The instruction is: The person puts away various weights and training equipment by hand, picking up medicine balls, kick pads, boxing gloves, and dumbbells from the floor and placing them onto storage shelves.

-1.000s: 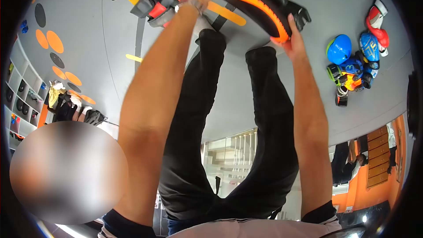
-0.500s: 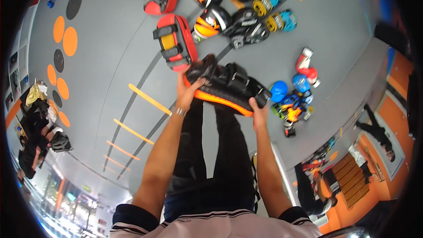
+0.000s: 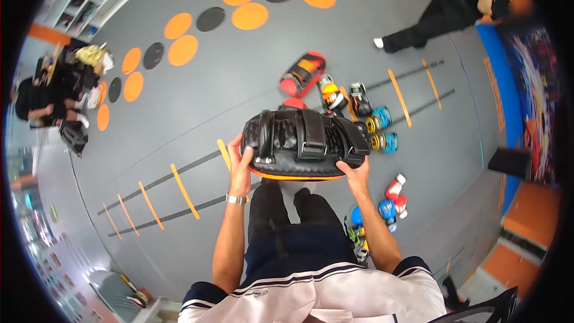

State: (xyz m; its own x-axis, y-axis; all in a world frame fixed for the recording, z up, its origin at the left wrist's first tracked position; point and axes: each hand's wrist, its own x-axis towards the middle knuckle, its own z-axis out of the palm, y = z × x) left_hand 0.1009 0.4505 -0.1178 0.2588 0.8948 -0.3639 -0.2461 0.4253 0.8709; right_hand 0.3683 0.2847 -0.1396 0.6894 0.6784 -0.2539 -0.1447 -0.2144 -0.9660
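A black Thai kick pad [image 3: 287, 143] with an orange edge is held up in front of my body, its straps and buckles facing me. My left hand [image 3: 241, 164], below a metal-banded watch, grips the pad's left end with the thumb on the near side. At the right end my right hand [image 3: 357, 174] is closed on the lower edge, thumb on top. Beyond the pad, a red and black kick pad [image 3: 304, 74] lies on the floor. A second red pad [image 3: 293, 104] is mostly hidden behind the one I hold.
Orange-and-black boxing gloves [image 3: 332, 94] and blue-and-yellow gloves [image 3: 378, 119] lie past the pad. Red-and-white gloves [image 3: 396, 194] and blue gear [image 3: 387, 209] lie to the right. Floor markings include orange discs [image 3: 250, 16] and a ladder pattern [image 3: 185, 191]. A person [image 3: 430, 21] is at the upper right.
The black pad has been raised toward me and levelled, its strap side now turned up. Both hands keep hold of it. My view has swung round, showing more floor beyond.
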